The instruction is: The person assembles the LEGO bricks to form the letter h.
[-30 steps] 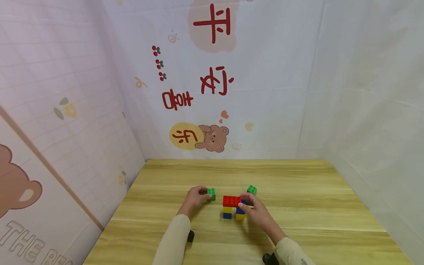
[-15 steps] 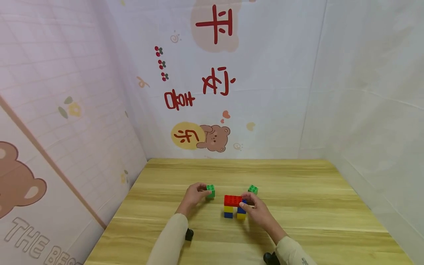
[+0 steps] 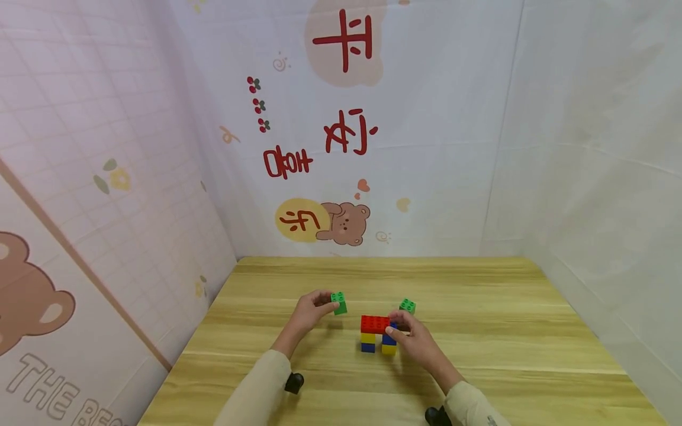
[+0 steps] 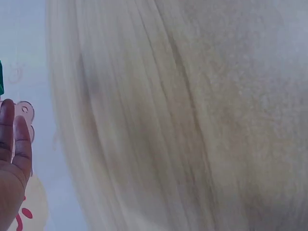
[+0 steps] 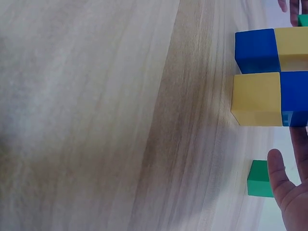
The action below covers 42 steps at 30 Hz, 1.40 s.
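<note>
My left hand (image 3: 314, 309) pinches a green building block (image 3: 339, 303) between thumb and fingers, just above the table. Only a sliver of that block shows at the left edge of the left wrist view, beside the fingers (image 4: 21, 144). To its right stands a small arch of building blocks: a red brick (image 3: 375, 323) lies across two columns. The left column has a yellow block (image 3: 367, 338) over a blue one; the right has blue over yellow (image 5: 256, 99). My right hand (image 3: 417, 340) grips the arch's right end, thumb in front, fingers behind, partly covering the upper blue block.
A second green block (image 3: 407, 306) sits on the wooden table (image 3: 479, 296) behind the right hand. Printed cloth walls (image 3: 437, 148) enclose the table at the back and sides. Black devices (image 3: 294, 383) are at both wrists.
My left hand has raised the green block off the table and shifted slightly away from me. My right hand and the arch have stayed in place.
</note>
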Each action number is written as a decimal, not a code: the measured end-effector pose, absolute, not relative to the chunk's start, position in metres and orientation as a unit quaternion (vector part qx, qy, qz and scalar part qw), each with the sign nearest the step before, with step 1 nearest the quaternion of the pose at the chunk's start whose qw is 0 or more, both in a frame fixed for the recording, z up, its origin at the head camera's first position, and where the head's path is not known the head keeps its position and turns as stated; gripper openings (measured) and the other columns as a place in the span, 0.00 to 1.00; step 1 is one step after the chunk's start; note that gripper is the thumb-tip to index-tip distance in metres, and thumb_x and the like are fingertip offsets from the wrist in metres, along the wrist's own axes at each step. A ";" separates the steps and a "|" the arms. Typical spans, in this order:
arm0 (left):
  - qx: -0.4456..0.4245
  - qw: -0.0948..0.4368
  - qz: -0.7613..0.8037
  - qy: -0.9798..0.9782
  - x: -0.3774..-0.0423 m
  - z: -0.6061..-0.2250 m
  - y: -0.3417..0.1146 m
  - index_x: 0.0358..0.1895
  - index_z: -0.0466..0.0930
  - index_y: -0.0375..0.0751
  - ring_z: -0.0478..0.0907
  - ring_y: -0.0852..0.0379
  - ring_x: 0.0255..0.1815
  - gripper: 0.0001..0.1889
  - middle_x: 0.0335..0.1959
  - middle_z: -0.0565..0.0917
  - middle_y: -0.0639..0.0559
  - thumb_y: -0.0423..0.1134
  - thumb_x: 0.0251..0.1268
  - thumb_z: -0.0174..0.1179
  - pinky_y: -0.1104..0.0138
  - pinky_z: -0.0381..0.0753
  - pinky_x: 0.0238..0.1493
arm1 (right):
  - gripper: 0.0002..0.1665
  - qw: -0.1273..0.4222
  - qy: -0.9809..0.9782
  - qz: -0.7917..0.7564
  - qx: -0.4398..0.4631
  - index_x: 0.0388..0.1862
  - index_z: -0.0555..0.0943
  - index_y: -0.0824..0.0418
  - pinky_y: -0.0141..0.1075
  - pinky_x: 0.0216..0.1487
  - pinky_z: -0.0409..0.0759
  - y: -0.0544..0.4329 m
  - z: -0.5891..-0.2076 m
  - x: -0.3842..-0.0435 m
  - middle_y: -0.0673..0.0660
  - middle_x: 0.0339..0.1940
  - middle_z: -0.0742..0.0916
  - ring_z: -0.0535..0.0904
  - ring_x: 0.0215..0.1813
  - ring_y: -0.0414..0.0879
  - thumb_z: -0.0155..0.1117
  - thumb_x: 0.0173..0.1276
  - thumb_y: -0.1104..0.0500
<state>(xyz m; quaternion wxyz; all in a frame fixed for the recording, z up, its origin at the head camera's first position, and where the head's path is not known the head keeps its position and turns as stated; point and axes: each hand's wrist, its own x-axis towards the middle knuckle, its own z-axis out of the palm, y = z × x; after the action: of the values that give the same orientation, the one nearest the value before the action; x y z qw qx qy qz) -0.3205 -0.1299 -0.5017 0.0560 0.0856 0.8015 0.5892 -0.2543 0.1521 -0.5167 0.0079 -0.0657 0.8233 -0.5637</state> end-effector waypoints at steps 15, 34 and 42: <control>0.108 0.055 0.600 0.791 -0.305 -0.484 -0.128 0.57 0.81 0.44 0.77 0.51 0.51 0.23 0.48 0.83 0.51 0.51 0.64 0.68 0.51 0.77 0.56 | 0.15 0.015 0.821 -0.567 -0.065 0.54 0.77 0.58 0.51 0.55 0.79 0.152 -0.512 -0.254 0.57 0.53 0.83 0.78 0.55 0.56 0.65 0.72 0.57; 0.174 0.064 0.580 0.793 -0.298 -0.465 -0.100 0.54 0.82 0.44 0.78 0.52 0.48 0.18 0.45 0.83 0.52 0.46 0.65 0.67 0.57 0.79 0.50 | 0.15 0.018 0.817 -0.573 -0.062 0.54 0.78 0.59 0.50 0.55 0.79 0.153 -0.515 -0.257 0.55 0.53 0.83 0.78 0.56 0.54 0.65 0.71 0.58; 0.186 0.077 0.564 0.800 -0.296 -0.464 -0.089 0.52 0.83 0.47 0.78 0.49 0.49 0.16 0.45 0.83 0.53 0.48 0.65 0.68 0.59 0.78 0.51 | 0.15 0.017 0.814 -0.577 -0.061 0.54 0.78 0.59 0.51 0.55 0.79 0.153 -0.515 -0.256 0.55 0.53 0.83 0.78 0.56 0.54 0.65 0.71 0.58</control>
<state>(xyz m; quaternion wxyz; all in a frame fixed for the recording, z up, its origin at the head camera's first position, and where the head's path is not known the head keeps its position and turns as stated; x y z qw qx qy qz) -0.2964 -0.0889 -0.4643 0.0769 0.1863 0.8005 0.5644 -0.2565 0.1526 -0.5152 0.0174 -0.0612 0.8143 -0.5770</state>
